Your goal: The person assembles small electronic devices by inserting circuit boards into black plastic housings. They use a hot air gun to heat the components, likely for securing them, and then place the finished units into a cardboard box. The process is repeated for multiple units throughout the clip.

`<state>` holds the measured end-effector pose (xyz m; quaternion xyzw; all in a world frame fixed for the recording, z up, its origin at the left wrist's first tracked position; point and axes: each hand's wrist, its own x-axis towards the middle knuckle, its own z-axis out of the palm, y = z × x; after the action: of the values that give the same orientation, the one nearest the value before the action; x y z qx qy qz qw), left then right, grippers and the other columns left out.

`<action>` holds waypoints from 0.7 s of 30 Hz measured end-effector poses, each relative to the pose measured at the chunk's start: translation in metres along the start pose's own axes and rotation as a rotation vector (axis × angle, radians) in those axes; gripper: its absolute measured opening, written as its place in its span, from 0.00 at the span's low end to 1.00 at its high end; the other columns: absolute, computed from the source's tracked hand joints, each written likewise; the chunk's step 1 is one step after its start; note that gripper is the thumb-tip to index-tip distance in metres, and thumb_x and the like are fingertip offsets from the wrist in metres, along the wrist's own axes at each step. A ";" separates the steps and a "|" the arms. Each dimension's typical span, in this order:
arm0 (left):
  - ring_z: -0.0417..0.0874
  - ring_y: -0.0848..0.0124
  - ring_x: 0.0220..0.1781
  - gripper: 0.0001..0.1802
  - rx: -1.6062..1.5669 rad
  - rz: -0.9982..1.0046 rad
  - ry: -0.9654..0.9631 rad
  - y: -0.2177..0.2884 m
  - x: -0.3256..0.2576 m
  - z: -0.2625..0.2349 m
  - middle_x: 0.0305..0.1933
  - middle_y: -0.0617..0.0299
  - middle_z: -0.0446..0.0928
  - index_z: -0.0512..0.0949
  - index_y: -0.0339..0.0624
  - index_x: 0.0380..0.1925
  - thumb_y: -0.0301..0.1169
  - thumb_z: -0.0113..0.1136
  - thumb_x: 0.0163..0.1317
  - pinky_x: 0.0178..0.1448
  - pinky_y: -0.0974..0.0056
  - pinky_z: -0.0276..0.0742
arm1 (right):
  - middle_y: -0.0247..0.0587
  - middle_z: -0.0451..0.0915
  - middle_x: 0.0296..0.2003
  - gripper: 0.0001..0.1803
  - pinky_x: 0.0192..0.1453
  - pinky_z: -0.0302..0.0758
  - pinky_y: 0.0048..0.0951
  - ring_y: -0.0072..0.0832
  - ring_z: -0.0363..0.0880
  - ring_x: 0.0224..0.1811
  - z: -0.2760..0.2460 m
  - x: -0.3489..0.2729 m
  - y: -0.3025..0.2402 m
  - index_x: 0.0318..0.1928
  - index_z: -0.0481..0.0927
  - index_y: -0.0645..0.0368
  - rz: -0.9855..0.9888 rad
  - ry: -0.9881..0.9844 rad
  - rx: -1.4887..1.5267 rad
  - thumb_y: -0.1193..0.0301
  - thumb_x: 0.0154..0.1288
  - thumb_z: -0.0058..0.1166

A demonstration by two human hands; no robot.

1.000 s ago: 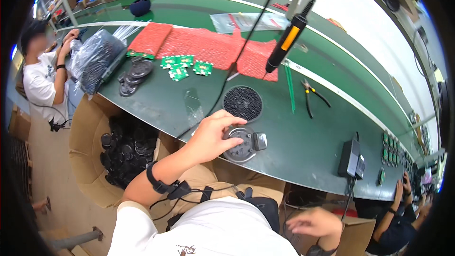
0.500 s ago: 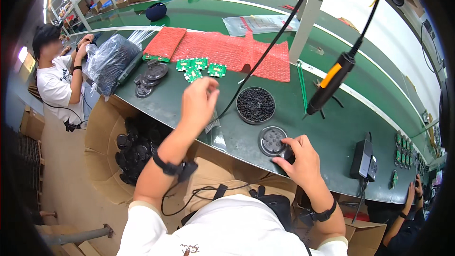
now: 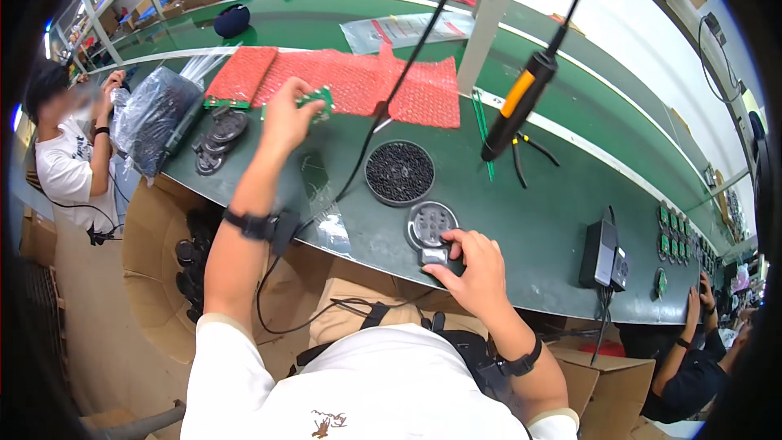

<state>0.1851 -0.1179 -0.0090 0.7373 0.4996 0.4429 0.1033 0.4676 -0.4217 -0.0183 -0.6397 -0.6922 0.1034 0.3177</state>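
Observation:
My left hand (image 3: pixel 287 121) pinches a small green circuit board (image 3: pixel 319 99) between thumb and fingers, at the near edge of the red bubble wrap (image 3: pixel 423 88). Other boards there are mostly hidden behind the hand. At the bench's front edge my right hand (image 3: pixel 476 270) grips the rectangular tab of a round black plastic housing (image 3: pixel 431 223) lying on the bench. Just beyond it stands a round dish (image 3: pixel 398 204) full of small black pieces, too small to name surely. A black and orange electric screwdriver (image 3: pixel 520 106) hangs tip down to the right.
Pliers (image 3: pixel 521 161) lie beside the screwdriver tip. Several black housings (image 3: pixel 224 126) are piled at left, near a plastic-wrapped bundle (image 3: pixel 159 114). A carton (image 3: pixel 151 293) holds black parts below. A power box (image 3: pixel 603 254) stands right. Co-workers are at both sides. A cable crosses the bench.
My left hand has moved away from me to the boards and now holds one. My right hand stays at the housing, its fingers now closed on the tab. The view has shifted right.

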 end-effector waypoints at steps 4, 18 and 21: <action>0.83 0.80 0.26 0.12 -0.601 -0.304 -0.360 0.091 -0.072 -0.058 0.35 0.64 0.84 0.80 0.42 0.49 0.30 0.69 0.67 0.24 0.74 0.74 | 0.31 0.79 0.30 0.27 0.42 0.66 0.36 0.33 0.77 0.34 -0.002 -0.003 0.005 0.49 0.83 0.55 0.023 -0.034 0.042 0.61 0.50 0.78; 0.84 0.64 0.41 0.33 -0.330 0.153 -0.425 0.157 -0.171 0.000 0.38 0.59 0.83 0.79 0.41 0.59 0.32 0.79 0.53 0.47 0.60 0.80 | 0.39 0.83 0.39 0.23 0.36 0.80 0.20 0.18 0.82 0.32 -0.009 0.017 0.016 0.64 0.73 0.66 0.479 0.027 0.888 0.80 0.71 0.61; 0.79 0.55 0.47 0.39 -0.322 0.210 -0.520 0.155 -0.182 0.005 0.43 0.57 0.81 0.76 0.41 0.59 0.34 0.81 0.45 0.53 0.53 0.77 | 0.42 0.83 0.39 0.24 0.35 0.80 0.21 0.19 0.83 0.31 -0.020 0.022 0.017 0.65 0.71 0.67 0.458 0.015 0.926 0.81 0.71 0.60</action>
<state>0.2693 -0.3418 -0.0202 0.8475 0.3010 0.3213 0.2966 0.4933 -0.4035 -0.0055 -0.5678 -0.4137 0.4613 0.5419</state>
